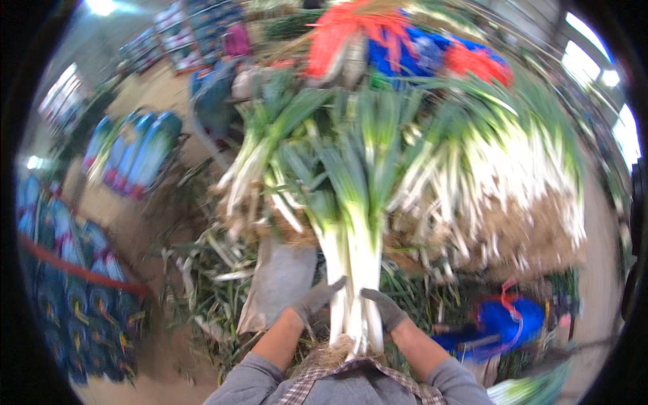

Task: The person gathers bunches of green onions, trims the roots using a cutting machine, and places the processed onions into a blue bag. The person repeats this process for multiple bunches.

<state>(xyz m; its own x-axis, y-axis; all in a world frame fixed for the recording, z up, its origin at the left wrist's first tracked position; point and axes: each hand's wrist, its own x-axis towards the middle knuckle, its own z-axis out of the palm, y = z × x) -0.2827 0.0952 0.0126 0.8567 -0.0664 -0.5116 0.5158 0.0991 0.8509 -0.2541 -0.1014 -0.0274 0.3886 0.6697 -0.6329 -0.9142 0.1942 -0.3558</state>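
A bunch of leeks or large green onions (354,238) stands out in front of my body, white shanks and roots towards me, green leaves pointing away. From its left side, my left hand (320,298) in a grey glove grips the white shanks. My right hand (386,307), gloved alike, clasps them from the right. The bunch's hairy roots (336,349) reach my checked apron (304,379). Beyond it lie more leeks, a smaller heap (248,162) at left and a wide pile (486,157) with soil-covered roots at right.
Red plastic strips (334,40) and blue sheeting (410,50) lie behind the piles. Leaf trimmings (223,293) litter the floor around a pale board or sheet (283,278). Wrapped bundles (136,152) lie at left, with stacked bundles (81,304) nearer. A blue item (511,324) is low at right.
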